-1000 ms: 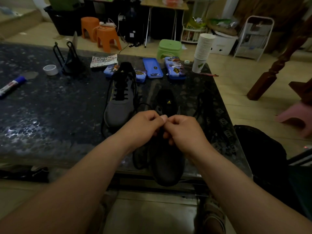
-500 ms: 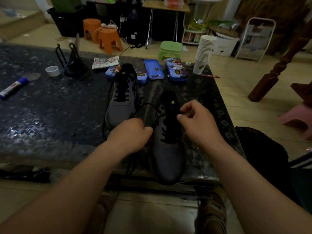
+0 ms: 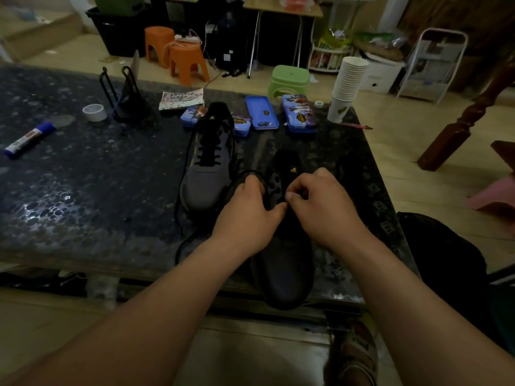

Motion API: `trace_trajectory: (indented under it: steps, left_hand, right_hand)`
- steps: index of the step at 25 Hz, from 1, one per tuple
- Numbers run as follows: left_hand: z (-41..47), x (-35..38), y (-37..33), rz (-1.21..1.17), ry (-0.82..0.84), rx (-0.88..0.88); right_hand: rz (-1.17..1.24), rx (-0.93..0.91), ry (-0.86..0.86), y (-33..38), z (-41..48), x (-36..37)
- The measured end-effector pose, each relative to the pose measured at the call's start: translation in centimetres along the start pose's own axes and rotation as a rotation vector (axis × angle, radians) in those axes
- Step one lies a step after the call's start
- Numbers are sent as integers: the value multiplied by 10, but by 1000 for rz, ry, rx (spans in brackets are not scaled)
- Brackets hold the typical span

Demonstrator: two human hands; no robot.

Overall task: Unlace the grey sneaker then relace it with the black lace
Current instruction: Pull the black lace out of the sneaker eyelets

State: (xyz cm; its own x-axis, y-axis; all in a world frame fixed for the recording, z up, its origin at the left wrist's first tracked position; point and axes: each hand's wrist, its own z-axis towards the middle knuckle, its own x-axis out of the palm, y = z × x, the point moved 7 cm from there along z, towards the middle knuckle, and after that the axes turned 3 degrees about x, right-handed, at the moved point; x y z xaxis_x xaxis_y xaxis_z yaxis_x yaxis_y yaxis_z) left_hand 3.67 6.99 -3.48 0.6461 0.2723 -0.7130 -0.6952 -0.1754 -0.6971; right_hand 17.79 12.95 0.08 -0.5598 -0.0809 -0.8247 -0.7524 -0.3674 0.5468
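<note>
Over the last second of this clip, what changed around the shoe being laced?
The left hand and right hand started together, pulled apart half a second ago with the black lace drawn out to the left, and have now come back together over the eyelets of the near sneaker, both pinching the lace. The near sneaker, the second sneaker and the things on the table stayed put.

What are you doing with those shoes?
A person is working on the dark grey sneaker at the near edge of the speckled dark table. The left hand and the right hand both pinch the black lace over its eyelets. A second grey sneaker, already laced in black, stands behind it to the left.
</note>
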Motion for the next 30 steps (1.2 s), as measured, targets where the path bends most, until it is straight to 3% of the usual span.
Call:
trace_trajectory:
  steps: [8, 19, 24, 30]
  left_hand:
    - [1, -5, -5, 59, -50, -24]
    - [-2, -6, -8, 30, -65, 51]
    - [-5, -8, -7, -21, -8, 105]
    - [1, -5, 4, -125, 48, -22]
  right_hand:
    - [131, 3, 69, -3, 4, 1]
    - [89, -23, 97, 4, 5, 16]
    - [234, 77, 123, -13, -4, -3]
    - [374, 196, 160, -29, -13, -4]
